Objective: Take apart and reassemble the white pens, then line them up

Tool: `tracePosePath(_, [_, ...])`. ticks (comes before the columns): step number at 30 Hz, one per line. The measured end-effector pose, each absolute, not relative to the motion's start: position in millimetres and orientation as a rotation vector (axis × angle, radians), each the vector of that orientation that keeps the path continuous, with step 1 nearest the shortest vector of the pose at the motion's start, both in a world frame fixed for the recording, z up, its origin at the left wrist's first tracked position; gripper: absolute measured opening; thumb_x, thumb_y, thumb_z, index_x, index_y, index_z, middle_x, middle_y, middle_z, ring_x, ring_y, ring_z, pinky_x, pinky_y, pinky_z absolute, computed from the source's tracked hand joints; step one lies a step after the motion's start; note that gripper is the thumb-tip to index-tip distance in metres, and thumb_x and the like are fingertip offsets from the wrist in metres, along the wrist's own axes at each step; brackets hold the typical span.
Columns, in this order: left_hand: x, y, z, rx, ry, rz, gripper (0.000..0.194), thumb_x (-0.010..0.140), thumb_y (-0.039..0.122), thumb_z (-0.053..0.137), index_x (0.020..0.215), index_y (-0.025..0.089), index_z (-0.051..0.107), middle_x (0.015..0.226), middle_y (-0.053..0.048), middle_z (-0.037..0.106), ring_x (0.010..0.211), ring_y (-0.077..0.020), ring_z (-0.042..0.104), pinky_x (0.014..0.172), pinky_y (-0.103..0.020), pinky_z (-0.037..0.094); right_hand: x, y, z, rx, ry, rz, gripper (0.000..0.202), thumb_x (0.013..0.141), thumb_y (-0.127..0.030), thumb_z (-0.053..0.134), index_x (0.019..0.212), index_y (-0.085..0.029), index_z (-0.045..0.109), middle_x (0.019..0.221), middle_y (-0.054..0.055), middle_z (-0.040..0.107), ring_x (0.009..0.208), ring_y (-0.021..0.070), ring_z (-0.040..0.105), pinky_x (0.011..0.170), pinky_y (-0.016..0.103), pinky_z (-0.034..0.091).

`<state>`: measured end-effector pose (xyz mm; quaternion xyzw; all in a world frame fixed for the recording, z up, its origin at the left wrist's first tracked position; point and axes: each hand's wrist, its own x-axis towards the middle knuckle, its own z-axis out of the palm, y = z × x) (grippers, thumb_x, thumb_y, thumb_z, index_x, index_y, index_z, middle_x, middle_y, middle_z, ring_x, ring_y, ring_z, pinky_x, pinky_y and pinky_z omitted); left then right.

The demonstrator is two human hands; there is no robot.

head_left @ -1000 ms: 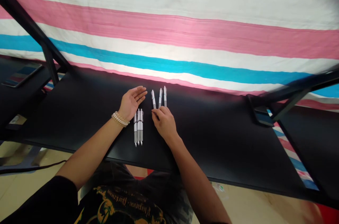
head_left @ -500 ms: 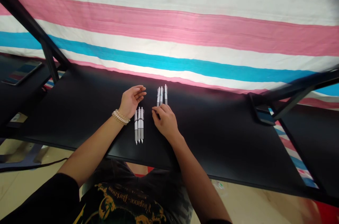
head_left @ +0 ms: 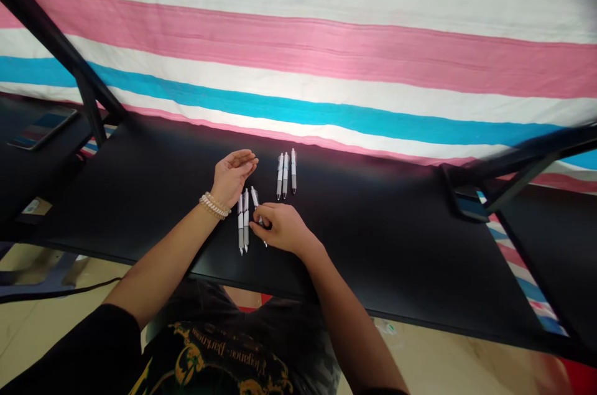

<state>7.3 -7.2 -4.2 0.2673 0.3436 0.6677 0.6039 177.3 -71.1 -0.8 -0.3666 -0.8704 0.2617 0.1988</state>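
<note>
My right hand [head_left: 283,227] pinches a white-and-grey click pen [head_left: 255,198] between thumb and fingers. The pen leans slightly, its clicker end pointing away from me, and my fingers cover its middle. Just left of it, two similar pens [head_left: 243,221] lie side by side, tips toward me. My left hand [head_left: 233,177] rests beyond them on its edge, fingers extended and nothing in it, a beaded bracelet on the wrist. Farther back on the black table [head_left: 396,233] lie three more pens: a close pair [head_left: 282,176] and a single pen [head_left: 293,171] slightly to the right.
A striped cloth [head_left: 298,53] hangs behind the table. Black frame bars rise at the left [head_left: 56,40] and right [head_left: 527,171]. One phone-like dark slab [head_left: 41,127] lies at far left, another [head_left: 471,205] by the right bar.
My right hand has moved from beside the far pens toward me and left. It has taken hold of the rightmost near pen and separated it from the other two.
</note>
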Motion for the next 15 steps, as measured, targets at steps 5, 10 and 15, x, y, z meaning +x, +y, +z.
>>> tracePosePath(5, [7.2, -5.3, -3.2, 0.627, 0.840, 1.516, 0.029, 0.062, 0.000, 0.073, 0.088, 0.014, 0.072, 0.098, -0.008, 0.073, 0.098, -0.0184, 0.070, 0.096, -0.033, 0.051, 180.9, -65.3, -5.2, -1.144, -2.269, 0.718, 0.009, 0.081, -0.013, 0.061, 0.086, -0.020, 0.060, 0.064, -0.005, 0.054, 0.054, 0.0095, 0.048, 0.057, 0.022, 0.036])
tracePosePath(10, [10.8, -8.4, 1.6, 0.678, 0.868, 1.488, 0.019, 0.074, 0.014, 0.075, 0.092, 0.014, 0.072, 0.104, -0.010, 0.073, 0.100, -0.0187, 0.070, 0.094, -0.032, 0.052, 182.0, -66.8, -5.4, -1.100, -1.724, 1.096, 0.010, 0.088, -0.029, 0.062, 0.093, -0.021, 0.057, 0.070, -0.003, 0.059, 0.053, 0.0100, 0.056, 0.050, 0.022, 0.047])
tracePosePath(15, [14.0, -18.1, 7.0, 0.822, 0.756, 1.169, 0.033, 0.080, 0.038, 0.076, 0.102, 0.013, 0.070, 0.094, -0.013, 0.074, 0.084, -0.0210, 0.072, 0.077, -0.033, 0.057, 177.6, -68.3, -1.8, -0.992, -1.424, 1.276, 0.021, 0.088, -0.038, 0.067, 0.092, -0.021, 0.056, 0.070, -0.004, 0.058, 0.050, 0.0095, 0.056, 0.042, 0.021, 0.048])
